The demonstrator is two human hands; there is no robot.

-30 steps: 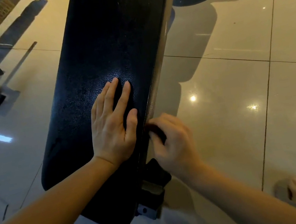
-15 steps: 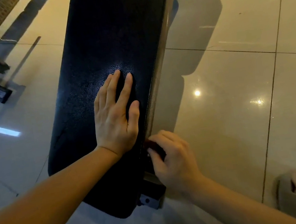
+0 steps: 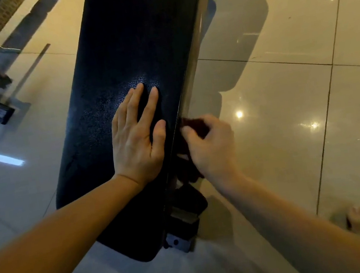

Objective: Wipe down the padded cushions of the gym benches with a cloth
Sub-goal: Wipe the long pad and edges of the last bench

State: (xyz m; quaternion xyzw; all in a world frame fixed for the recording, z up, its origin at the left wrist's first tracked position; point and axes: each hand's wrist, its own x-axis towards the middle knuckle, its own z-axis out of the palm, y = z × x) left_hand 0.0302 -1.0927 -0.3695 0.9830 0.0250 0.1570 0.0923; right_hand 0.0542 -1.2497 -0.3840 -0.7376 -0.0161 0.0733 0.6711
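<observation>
Left hand (image 3: pixel 136 142) flat, fingers straight, on black pebbled cushion (image 3: pixel 131 38) near its right edge. Right hand (image 3: pixel 213 150) grips dark cloth (image 3: pixel 196 124) at that edge. Glossy beige floor tiles (image 3: pixel 275 110).

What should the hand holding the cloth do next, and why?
Probably slide the cloth along the cushion's right side edge, away from the person. The right hand grips the cloth against that edge near the close end, a long stretch of edge lies ahead, and the left hand rests flat on top, likely steadying it.
</observation>
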